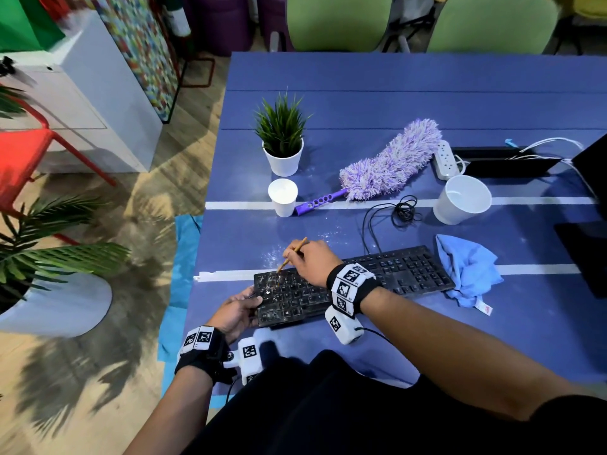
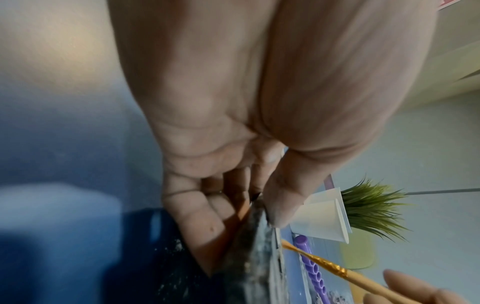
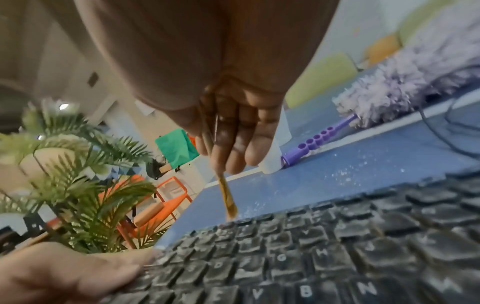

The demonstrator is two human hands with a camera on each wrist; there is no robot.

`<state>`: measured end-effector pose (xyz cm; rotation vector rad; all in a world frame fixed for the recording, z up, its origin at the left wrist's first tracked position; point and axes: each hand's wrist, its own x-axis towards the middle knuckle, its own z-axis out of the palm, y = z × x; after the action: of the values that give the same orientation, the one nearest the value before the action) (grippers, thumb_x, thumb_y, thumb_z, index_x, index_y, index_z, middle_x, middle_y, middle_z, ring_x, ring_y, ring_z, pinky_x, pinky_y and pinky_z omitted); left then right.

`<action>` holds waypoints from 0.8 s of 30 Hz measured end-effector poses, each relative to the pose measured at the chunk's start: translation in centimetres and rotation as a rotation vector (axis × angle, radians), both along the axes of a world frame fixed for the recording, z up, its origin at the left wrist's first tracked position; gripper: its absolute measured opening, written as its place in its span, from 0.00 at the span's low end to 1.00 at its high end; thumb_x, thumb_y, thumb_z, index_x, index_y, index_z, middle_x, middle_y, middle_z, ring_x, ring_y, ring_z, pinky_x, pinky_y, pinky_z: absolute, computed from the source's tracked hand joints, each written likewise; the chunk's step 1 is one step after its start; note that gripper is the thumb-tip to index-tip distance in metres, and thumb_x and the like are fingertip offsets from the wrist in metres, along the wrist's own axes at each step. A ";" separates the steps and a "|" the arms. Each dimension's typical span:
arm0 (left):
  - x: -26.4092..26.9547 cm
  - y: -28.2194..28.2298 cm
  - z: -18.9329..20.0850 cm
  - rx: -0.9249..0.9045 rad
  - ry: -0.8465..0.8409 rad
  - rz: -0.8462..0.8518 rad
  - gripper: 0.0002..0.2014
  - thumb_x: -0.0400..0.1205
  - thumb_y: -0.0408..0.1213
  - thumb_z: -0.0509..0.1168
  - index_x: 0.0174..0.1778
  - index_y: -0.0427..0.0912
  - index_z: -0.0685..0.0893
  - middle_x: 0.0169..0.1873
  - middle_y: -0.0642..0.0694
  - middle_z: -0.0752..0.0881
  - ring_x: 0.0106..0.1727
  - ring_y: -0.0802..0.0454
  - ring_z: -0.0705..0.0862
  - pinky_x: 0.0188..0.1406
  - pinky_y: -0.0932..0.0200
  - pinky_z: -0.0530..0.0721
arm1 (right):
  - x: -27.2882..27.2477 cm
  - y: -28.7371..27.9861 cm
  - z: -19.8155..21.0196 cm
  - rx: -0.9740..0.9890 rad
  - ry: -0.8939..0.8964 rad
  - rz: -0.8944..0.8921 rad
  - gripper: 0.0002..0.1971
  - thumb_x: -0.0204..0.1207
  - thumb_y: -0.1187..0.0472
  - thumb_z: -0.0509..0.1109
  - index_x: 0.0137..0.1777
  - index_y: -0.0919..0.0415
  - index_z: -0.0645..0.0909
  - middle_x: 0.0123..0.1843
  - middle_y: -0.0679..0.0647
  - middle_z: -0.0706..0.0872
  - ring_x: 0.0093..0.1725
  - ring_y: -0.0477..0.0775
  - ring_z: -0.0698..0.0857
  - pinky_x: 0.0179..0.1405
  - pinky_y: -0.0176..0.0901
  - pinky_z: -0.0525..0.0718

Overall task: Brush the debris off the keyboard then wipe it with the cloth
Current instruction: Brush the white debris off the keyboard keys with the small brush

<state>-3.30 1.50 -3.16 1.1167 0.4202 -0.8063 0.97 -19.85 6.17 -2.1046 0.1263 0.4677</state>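
A black keyboard (image 1: 377, 280) dusted with white debris lies on the blue table (image 1: 394, 103). My left hand (image 1: 238, 310) grips its left end, thumb on the keys and fingers underneath, tilting that end up. My right hand (image 1: 312, 261) pinches a thin brown brush (image 1: 291, 255) whose bristles touch the top-left keys. In the right wrist view the brush (image 3: 227, 197) meets the keyboard (image 3: 337, 257) at its far edge. In the left wrist view the left hand (image 2: 249, 205) clamps the keyboard's edge (image 2: 254, 246). A crumpled blue cloth (image 1: 468, 269) lies at the keyboard's right end.
White debris (image 1: 279, 254) is scattered on the table behind the keyboard. A paper cup (image 1: 282, 197), potted plant (image 1: 282, 139), purple duster (image 1: 384, 165), second cup (image 1: 460, 200), power strip (image 1: 445, 159) and cable (image 1: 400, 211) sit beyond. The table's left edge is near my left hand.
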 end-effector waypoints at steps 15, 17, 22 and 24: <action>0.3 0.2 -0.2 0.008 -0.024 -0.019 0.18 0.80 0.25 0.61 0.66 0.40 0.80 0.52 0.43 0.91 0.47 0.49 0.91 0.41 0.51 0.85 | 0.2 -0.6 -0.2 -0.116 -0.068 0.020 0.15 0.84 0.52 0.58 0.45 0.56 0.85 0.41 0.55 0.91 0.43 0.55 0.88 0.55 0.45 0.84; 0.3 0.2 -0.1 0.016 -0.029 -0.015 0.20 0.77 0.27 0.64 0.66 0.39 0.80 0.52 0.43 0.91 0.47 0.48 0.90 0.43 0.50 0.84 | 0.2 -0.6 -0.1 -0.083 -0.048 -0.004 0.16 0.83 0.52 0.58 0.44 0.56 0.85 0.39 0.55 0.91 0.40 0.53 0.89 0.54 0.47 0.86; 0.3 0.2 -0.3 0.026 -0.026 -0.005 0.15 0.82 0.24 0.61 0.62 0.40 0.82 0.48 0.42 0.90 0.41 0.50 0.88 0.37 0.54 0.86 | 0.1 0.2 0.2 -0.046 -0.048 0.086 0.14 0.84 0.52 0.61 0.45 0.55 0.86 0.40 0.53 0.93 0.42 0.51 0.91 0.57 0.49 0.86; 0.3 0.0 -0.1 0.028 -0.027 0.000 0.15 0.79 0.25 0.64 0.61 0.41 0.83 0.47 0.43 0.91 0.39 0.51 0.88 0.34 0.57 0.85 | -0.1 0.5 -0.2 -0.075 -0.062 0.082 0.16 0.85 0.52 0.61 0.47 0.58 0.87 0.43 0.55 0.93 0.45 0.55 0.90 0.58 0.48 0.85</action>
<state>-2.98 1.50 -3.31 1.1525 0.4105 -0.7862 0.91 -19.38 6.00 -2.2016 0.0223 0.4525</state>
